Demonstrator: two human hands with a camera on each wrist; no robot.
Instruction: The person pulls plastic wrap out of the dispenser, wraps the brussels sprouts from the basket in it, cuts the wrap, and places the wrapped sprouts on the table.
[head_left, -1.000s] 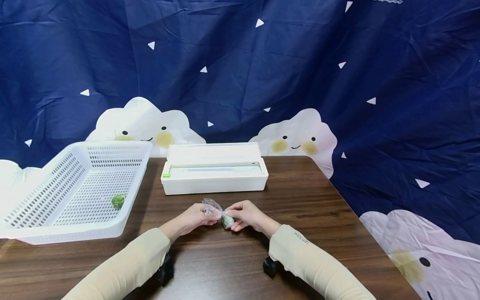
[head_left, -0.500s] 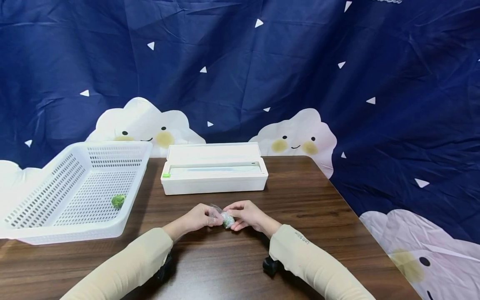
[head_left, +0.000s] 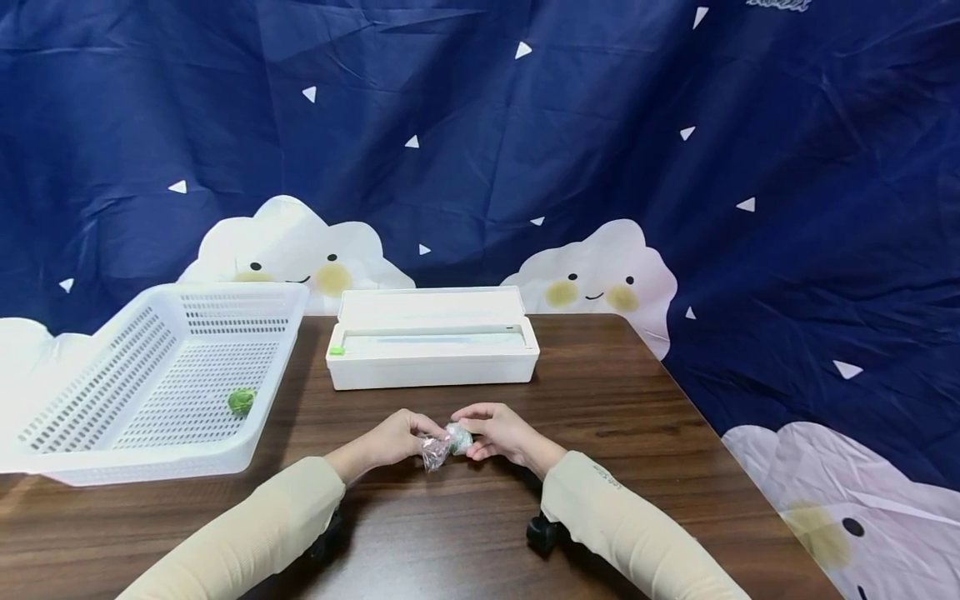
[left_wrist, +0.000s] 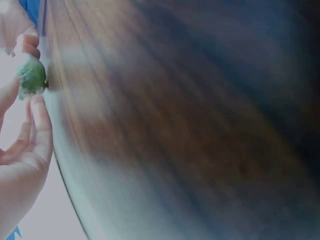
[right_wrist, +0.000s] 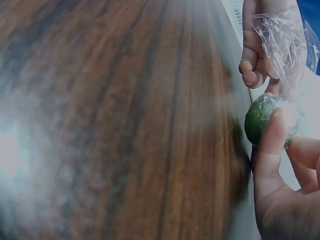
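A small round green fruit or vegetable (right_wrist: 257, 119) wrapped in clear cling film sits between both hands, just above the table. My right hand (head_left: 512, 437) holds the wrapped ball between thumb and fingers. On the other side, my left hand (head_left: 397, 436) pinches the gathered film near the ball. The crinkled tail of cling film (head_left: 434, 454) sticks out below the left fingers in the head view. In the left wrist view the green ball (left_wrist: 32, 76) shows just beyond the left fingertips. Glare hides part of the film in both wrist views.
At the left stands a white perforated basket (head_left: 258, 417) with one green ball (head_left: 241, 402) inside. Behind the hands lies a white cling film dispenser (head_left: 435, 372), its lid raised. The brown wooden table (head_left: 615, 400) ends at a blue cloud-patterned cloth (head_left: 480, 150).
The film tail was above the left fingers; now it hangs in front of them, below. My left hand has turned and shifted its grip. The right hand stays nearly in place.
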